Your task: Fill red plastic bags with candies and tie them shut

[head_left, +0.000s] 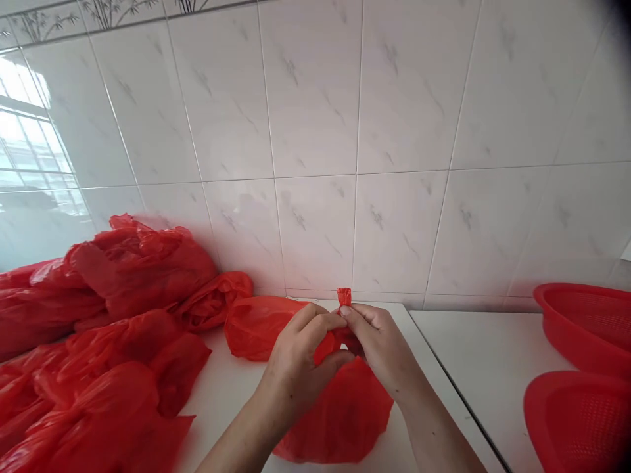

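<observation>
Both hands meet over a red plastic bag (345, 420) whose body hangs down onto the white tabletop. My right hand (377, 332) pinches the bag's gathered top between thumb and forefinger, and a short folded end sticks up above the fingertips. Curled around the bag's neck from the left is my left hand (308, 345), its fingers closed on the plastic next to the right thumb. Just behind the left hand lies another red plastic bag (256, 325). What is inside the held bag cannot be made out.
Heaped red plastic bags (142, 256) cover the table's left side, with more loose ones (113, 394) in front. Two red plastic baskets (566, 328) stand at the right. A seam runs across the white tabletop (473, 348). The tiled wall (315, 131) rises behind.
</observation>
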### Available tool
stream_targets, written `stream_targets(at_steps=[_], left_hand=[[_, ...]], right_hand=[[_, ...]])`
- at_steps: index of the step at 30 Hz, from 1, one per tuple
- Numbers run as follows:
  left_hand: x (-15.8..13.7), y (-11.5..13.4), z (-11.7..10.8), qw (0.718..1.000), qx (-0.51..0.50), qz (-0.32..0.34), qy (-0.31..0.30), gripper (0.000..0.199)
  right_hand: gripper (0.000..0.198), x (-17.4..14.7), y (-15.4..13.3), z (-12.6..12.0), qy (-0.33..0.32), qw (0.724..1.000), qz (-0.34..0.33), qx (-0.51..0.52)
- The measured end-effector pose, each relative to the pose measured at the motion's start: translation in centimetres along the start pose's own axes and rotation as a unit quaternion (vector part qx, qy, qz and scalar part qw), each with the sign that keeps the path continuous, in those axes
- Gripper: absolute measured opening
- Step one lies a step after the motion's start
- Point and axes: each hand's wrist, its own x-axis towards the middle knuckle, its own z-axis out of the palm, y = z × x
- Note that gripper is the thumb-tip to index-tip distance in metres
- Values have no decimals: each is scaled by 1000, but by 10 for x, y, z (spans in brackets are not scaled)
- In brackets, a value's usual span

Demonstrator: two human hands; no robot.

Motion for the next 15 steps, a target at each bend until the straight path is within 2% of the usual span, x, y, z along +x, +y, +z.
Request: stream_targets(at_steps=[2,4,7,9,11,14,15], left_hand=[[-4,-6,2,999,27,-21,13,13],[-6,-11,2,998,24,-59,29,16],[-7,-17,-1,991,-33,-122,52,15],[-8,-19,-2,982,-84,-162,47,14],[-9,-21,-2,974,-114,-195,28,15],[-10,-21,-1,970,-109,-218,22,16],[-11,-20,-1,969,-105,-221,25,16]], right_hand=[[37,0,2,-1,-2,1000,14,-12],[37,0,1,-6,-22,999,21,-17],[35,-2,-1,-14,-106,994,-5,-15],[37,-2,-1,-16,-148,988,-22,-26],[33,-3,1,-15,-149,987,-14,-50],[15,-2,6,-10,-111,989,12,-92],[17,-2,7,-8,-94,990,14,-105]])
